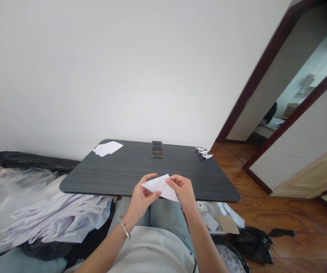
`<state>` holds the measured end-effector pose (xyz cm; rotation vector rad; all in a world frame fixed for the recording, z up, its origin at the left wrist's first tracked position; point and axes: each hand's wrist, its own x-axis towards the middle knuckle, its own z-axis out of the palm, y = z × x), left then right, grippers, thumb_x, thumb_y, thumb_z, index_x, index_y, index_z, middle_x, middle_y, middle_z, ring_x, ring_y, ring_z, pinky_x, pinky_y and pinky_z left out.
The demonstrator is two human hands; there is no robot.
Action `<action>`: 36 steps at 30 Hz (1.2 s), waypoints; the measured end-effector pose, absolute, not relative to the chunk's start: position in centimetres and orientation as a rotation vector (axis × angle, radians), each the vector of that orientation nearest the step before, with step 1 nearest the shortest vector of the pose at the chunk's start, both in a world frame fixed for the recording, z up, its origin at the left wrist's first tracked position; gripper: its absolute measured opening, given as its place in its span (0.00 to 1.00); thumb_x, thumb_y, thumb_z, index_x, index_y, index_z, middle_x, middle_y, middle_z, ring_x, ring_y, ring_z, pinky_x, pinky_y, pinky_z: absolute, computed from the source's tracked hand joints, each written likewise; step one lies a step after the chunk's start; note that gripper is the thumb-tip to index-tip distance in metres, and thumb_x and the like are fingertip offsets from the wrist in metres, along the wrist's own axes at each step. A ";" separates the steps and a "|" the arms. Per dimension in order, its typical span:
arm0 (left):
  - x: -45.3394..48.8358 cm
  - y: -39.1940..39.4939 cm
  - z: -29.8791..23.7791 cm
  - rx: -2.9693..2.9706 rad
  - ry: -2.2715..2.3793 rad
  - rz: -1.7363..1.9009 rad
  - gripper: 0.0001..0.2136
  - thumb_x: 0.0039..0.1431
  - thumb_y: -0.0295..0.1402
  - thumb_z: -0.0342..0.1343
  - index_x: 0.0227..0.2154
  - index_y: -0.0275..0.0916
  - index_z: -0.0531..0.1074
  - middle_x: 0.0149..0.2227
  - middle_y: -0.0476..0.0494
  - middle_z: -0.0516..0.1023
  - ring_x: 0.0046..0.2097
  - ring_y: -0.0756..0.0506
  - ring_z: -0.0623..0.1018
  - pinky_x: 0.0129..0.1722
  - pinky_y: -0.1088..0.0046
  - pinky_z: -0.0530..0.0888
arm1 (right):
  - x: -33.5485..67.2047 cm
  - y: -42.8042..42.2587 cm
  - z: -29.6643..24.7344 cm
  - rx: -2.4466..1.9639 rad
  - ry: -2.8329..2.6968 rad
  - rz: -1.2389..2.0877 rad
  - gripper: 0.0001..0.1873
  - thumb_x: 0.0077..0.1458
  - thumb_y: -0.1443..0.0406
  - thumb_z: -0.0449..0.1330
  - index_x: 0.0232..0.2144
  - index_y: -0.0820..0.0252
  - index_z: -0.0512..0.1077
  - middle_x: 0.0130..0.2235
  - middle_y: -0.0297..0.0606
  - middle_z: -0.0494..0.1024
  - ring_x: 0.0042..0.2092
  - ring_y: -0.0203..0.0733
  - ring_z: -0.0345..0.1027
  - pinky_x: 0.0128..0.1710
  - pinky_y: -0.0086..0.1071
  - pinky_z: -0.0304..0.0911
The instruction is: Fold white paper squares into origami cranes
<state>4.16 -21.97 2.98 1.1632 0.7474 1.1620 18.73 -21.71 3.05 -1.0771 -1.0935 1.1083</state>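
A white sheet of paper (163,185), folded into a triangle, is held between both hands just above the near edge of the dark table (118,170). My left hand (144,193) pinches its left part, with the thumb lying over the front. At the upper right of the paper, my right hand (181,187) grips it between thumb and curled fingers. Several flat white sheets (108,148) overlap at the table's far left corner. Several small folded paper pieces (204,152) stand in a row near the far right corner.
A phone (157,149) lies at the table's back edge by the wall. Left of the table is a heap of white papers (63,216) beside clear plastic. Low on the right are a box (222,223) with papers and a black bag (254,242) on the wooden floor.
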 end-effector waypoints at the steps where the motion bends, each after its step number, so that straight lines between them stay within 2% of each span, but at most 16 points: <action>1: 4.2 -21.9 2.9 1.163 0.743 1.155 0.25 0.41 0.25 0.62 0.44 0.35 0.61 0.33 0.47 0.72 0.32 0.50 0.72 0.32 0.77 0.71 | 18.7 -21.7 3.1 -1.085 -1.096 1.102 0.11 0.41 0.59 0.63 0.22 0.64 0.72 0.19 0.33 0.72 0.21 0.34 0.62 0.21 0.26 0.55; 11: 4.2 -22.1 3.1 1.188 0.898 1.243 0.16 0.40 0.29 0.62 0.35 0.35 0.67 0.30 0.49 0.70 0.29 0.51 0.70 0.25 0.80 0.69 | 18.0 -22.3 3.8 -1.061 -1.117 1.069 0.10 0.41 0.62 0.64 0.18 0.63 0.71 0.17 0.30 0.69 0.19 0.31 0.58 0.18 0.25 0.51; 18: 4.0 -22.0 3.1 1.266 0.948 1.290 0.15 0.40 0.29 0.62 0.33 0.35 0.68 0.31 0.48 0.71 0.30 0.51 0.70 0.29 0.79 0.68 | 17.9 -22.1 3.6 -0.969 -1.095 1.035 0.07 0.38 0.63 0.65 0.19 0.62 0.73 0.19 0.31 0.69 0.21 0.32 0.60 0.20 0.25 0.54; 22: 3.9 -22.0 3.0 1.290 0.948 1.290 0.14 0.40 0.30 0.62 0.33 0.35 0.69 0.31 0.48 0.71 0.30 0.50 0.70 0.29 0.78 0.67 | 18.0 -22.0 3.3 -0.947 -1.102 0.997 0.05 0.39 0.64 0.64 0.20 0.61 0.75 0.21 0.31 0.69 0.23 0.33 0.60 0.22 0.26 0.54; 36: 3.7 -21.9 2.8 1.299 0.901 1.233 0.13 0.41 0.31 0.62 0.33 0.35 0.69 0.28 0.48 0.70 0.29 0.50 0.69 0.27 0.78 0.67 | 17.8 -22.2 3.9 -0.963 -1.121 0.974 0.08 0.40 0.62 0.63 0.19 0.62 0.74 0.20 0.32 0.67 0.23 0.32 0.58 0.20 0.25 0.53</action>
